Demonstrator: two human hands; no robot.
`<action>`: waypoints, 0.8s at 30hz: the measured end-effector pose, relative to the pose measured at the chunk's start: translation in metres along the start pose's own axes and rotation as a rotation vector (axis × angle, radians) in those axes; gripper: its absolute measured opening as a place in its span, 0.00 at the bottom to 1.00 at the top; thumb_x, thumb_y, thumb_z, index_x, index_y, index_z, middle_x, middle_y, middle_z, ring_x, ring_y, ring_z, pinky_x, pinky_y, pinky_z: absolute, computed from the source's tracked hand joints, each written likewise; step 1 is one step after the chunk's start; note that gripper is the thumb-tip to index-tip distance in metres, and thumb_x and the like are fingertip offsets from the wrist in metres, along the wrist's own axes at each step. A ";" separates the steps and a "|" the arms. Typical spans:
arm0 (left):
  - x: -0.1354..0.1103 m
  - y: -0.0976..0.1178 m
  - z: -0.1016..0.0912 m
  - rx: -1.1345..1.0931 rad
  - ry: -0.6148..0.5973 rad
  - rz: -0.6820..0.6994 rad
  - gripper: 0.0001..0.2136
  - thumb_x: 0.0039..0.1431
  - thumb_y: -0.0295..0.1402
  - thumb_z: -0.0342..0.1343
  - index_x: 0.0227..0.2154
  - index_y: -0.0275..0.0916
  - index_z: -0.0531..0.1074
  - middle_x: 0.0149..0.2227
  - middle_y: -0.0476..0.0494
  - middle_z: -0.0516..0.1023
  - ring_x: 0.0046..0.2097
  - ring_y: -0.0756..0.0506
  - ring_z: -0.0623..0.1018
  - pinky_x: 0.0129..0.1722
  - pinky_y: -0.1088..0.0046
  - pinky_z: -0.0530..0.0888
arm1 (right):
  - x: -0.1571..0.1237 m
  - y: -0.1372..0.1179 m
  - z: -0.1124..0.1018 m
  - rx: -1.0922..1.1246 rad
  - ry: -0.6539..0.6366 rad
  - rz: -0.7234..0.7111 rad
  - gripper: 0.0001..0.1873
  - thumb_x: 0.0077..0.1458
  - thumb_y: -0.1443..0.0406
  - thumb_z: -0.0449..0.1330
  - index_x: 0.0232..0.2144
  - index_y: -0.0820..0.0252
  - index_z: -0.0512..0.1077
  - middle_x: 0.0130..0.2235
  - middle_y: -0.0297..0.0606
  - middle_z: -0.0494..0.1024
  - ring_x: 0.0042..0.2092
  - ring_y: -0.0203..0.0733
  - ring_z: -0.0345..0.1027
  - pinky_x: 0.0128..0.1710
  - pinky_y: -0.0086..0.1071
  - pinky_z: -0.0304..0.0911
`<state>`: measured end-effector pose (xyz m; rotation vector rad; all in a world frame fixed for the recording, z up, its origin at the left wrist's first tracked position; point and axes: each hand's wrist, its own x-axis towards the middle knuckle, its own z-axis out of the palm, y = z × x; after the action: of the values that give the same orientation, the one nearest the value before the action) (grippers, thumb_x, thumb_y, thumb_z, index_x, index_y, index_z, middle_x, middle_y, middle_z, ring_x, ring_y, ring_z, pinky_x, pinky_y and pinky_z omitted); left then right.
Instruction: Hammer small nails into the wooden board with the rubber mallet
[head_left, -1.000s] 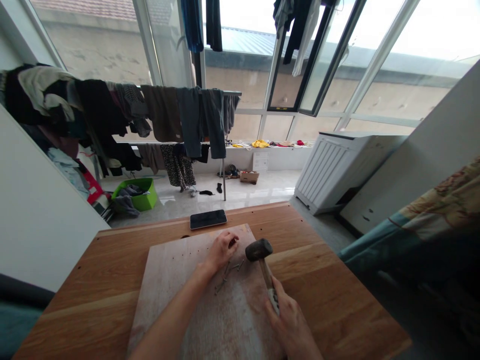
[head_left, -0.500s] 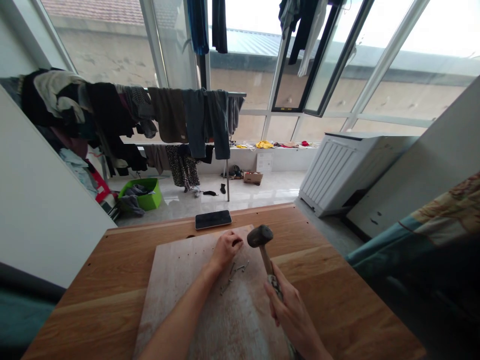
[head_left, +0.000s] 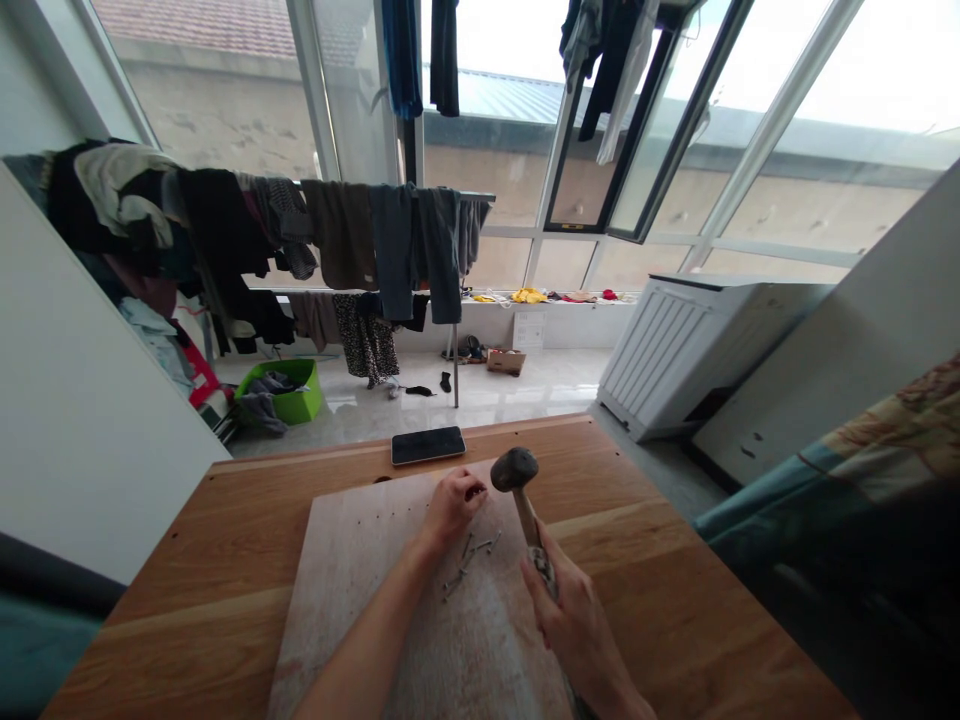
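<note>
While fasteners [head_left: 454, 582] litter the board [head_left: 465, 640], a phone [head_left: 428, 446] (dark) lies beyond.

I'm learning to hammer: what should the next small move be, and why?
Perhaps tap lightly with the hammer: the right hand grips its handle, its head is near the left hand, whose fingers curl over the board, and loose nails lie nearby. Any nail in the fingers is hidden.

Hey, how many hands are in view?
2: the bare left hand over the far end of the pale wooden board; the bare right hand gripping the black-headed, tan-shafted hammer.
</note>
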<state>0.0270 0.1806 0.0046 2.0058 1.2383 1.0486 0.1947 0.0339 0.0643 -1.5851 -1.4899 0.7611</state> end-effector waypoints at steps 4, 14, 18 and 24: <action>0.000 0.001 0.000 -0.009 -0.009 0.007 0.06 0.56 0.25 0.60 0.28 0.38 0.81 0.32 0.47 0.76 0.33 0.49 0.74 0.36 0.74 0.69 | 0.000 0.001 0.002 -0.016 0.039 -0.054 0.31 0.61 0.56 0.56 0.64 0.59 0.67 0.42 0.43 0.83 0.47 0.51 0.79 0.46 0.38 0.74; 0.000 0.001 -0.001 0.012 0.005 -0.014 0.05 0.55 0.25 0.60 0.30 0.38 0.80 0.30 0.48 0.73 0.31 0.50 0.72 0.35 0.74 0.69 | 0.002 0.014 0.011 -0.078 -0.027 -0.050 0.32 0.64 0.57 0.52 0.66 0.65 0.61 0.65 0.48 0.67 0.67 0.50 0.59 0.66 0.43 0.56; 0.000 0.003 -0.001 -0.001 -0.004 -0.009 0.05 0.55 0.26 0.60 0.29 0.39 0.81 0.30 0.48 0.75 0.33 0.48 0.73 0.36 0.73 0.70 | 0.002 0.013 0.011 -0.081 -0.016 -0.070 0.30 0.64 0.58 0.53 0.66 0.63 0.63 0.65 0.47 0.68 0.67 0.50 0.59 0.66 0.44 0.56; 0.001 0.001 0.001 -0.020 0.001 -0.001 0.06 0.54 0.23 0.59 0.27 0.38 0.80 0.30 0.48 0.74 0.32 0.49 0.73 0.36 0.74 0.68 | 0.000 0.017 0.016 -0.148 -0.028 -0.086 0.30 0.65 0.60 0.52 0.66 0.62 0.61 0.65 0.46 0.68 0.66 0.49 0.61 0.65 0.43 0.59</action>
<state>0.0290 0.1809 0.0049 1.9902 1.2242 1.0577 0.1897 0.0369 0.0418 -1.6124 -1.6563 0.6392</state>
